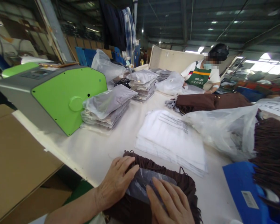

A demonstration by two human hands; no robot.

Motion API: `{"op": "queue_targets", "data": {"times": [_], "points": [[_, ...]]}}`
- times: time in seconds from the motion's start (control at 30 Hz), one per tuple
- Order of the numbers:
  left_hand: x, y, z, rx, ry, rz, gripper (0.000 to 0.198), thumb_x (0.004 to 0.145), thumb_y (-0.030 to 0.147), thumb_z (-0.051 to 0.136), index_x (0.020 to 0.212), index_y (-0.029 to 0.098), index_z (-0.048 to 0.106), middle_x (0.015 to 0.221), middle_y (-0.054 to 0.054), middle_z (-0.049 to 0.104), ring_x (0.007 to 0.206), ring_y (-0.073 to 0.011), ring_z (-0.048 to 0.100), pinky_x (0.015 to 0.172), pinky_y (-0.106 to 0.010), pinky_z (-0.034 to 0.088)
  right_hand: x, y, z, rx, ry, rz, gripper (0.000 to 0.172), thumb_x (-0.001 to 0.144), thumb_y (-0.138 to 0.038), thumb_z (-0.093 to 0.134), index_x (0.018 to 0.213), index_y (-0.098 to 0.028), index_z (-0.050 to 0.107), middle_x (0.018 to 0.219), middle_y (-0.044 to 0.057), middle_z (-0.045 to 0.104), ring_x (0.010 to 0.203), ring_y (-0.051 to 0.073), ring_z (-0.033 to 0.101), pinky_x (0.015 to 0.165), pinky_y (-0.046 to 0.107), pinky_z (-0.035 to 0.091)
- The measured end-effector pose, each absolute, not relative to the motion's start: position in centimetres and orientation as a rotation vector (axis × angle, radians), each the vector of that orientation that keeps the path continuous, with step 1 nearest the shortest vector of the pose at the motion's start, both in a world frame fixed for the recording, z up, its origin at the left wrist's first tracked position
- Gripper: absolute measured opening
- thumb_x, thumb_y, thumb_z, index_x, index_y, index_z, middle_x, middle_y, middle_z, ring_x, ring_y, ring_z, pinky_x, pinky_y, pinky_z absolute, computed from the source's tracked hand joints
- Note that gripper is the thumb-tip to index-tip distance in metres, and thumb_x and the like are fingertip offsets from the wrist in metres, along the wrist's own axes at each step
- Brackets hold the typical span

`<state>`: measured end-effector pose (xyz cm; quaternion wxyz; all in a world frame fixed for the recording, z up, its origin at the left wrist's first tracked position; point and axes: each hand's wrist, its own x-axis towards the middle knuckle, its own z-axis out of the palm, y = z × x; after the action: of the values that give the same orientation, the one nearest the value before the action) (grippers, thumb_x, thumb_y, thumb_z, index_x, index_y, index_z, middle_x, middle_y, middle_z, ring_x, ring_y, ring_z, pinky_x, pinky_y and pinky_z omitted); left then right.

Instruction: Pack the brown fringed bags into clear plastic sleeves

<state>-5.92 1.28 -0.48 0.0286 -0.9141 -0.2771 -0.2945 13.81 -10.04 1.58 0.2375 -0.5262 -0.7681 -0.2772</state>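
A dark brown gathered fabric item lies at the near edge of the white table, with a small clear plastic bag on top of it. My left hand rests on the left side of the fabric and bag, its fingers apart. Over the bag's right part lies my right hand, fingers spread and flat. Just beyond the fabric is a stack of flat white plastic bags with dark print.
A green and grey machine stands at the left beside packed bags. Brown fabric, a large clear bag and a blue item are on the right. A masked person works across the table.
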Motion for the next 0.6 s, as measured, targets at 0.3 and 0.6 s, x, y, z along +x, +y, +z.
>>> {"op": "queue_targets", "data": {"times": [0.3,0.6], "points": [[-6.9,-0.3,-3.7,-3.01,-1.87,-1.047,0.054,0.079,0.02,0.048,0.132,0.027,0.041,0.131,-0.008,0.043,0.122,-0.0249,0.042,0.103,-0.043,0.037,14.8,-7.9,-2.6,-1.618,-2.124,-0.804,0.051,0.079,-0.054,0.046,0.115,-0.021,0.057,0.116,0.009,0.062,0.105,0.029,0.055,0.091,0.045,0.031],[-1.7,5.6,0.9,-3.254,-1.878,-1.072,0.061,0.061,0.007,0.051,0.121,0.018,0.054,0.131,-0.008,0.043,0.123,-0.0216,0.041,0.109,-0.037,0.029,15.7,-6.4,-2.4,-1.864,-2.047,-0.805,0.05,0.081,-0.048,0.049,0.121,-0.017,0.053,0.123,0.012,0.056,0.112,0.031,0.051,0.095,0.048,0.029]]}}
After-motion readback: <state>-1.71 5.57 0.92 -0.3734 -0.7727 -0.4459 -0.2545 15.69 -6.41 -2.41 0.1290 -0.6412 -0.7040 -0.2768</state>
